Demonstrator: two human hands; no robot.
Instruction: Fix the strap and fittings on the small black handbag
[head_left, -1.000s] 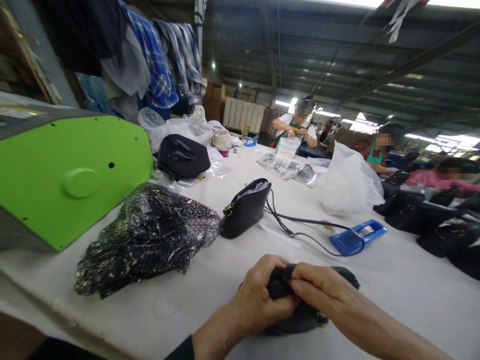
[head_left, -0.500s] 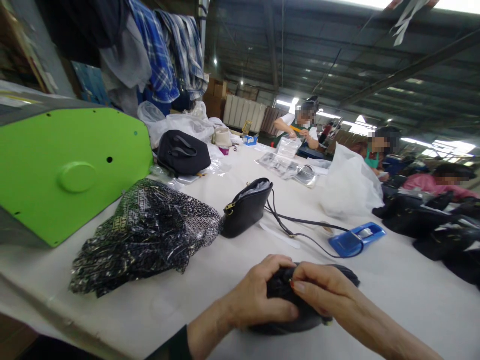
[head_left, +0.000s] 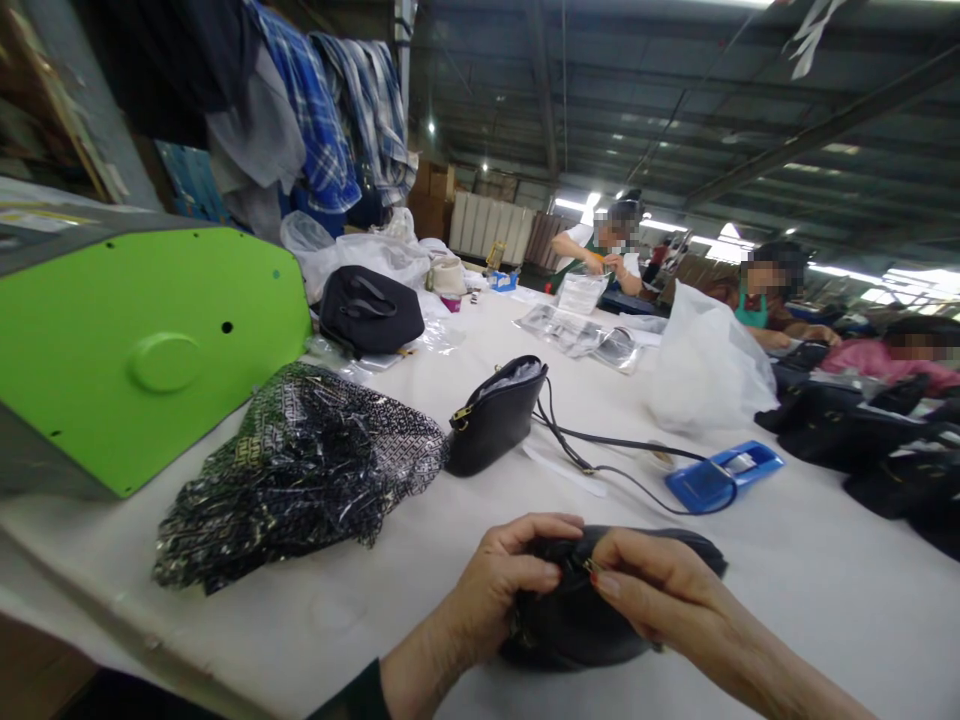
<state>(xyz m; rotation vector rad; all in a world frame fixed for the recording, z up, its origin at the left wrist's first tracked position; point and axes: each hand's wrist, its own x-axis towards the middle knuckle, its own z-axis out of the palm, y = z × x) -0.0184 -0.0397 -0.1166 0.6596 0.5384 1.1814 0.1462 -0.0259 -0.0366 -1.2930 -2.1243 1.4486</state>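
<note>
On the pale table point(head_left: 315, 625), up close, lies a soft black bag point(head_left: 577, 628), its top pinched by the left hand point(head_left: 499, 575) while the right hand point(head_left: 667, 585) pinches a tiny gold bit point(head_left: 589, 567). Working that bit seems the step, so the next move likely needs a steady hold. Behind stands a smooth black purse point(head_left: 499, 425) by shiny, crumpled plastic point(head_left: 292, 480)

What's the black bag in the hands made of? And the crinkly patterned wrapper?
The held black bag looks like smooth leather or imitation leather: it has a soft, dull sheen. The patterned wrapper seems thin, glossy plastic film: it's crumpled, with bright glints.
</note>
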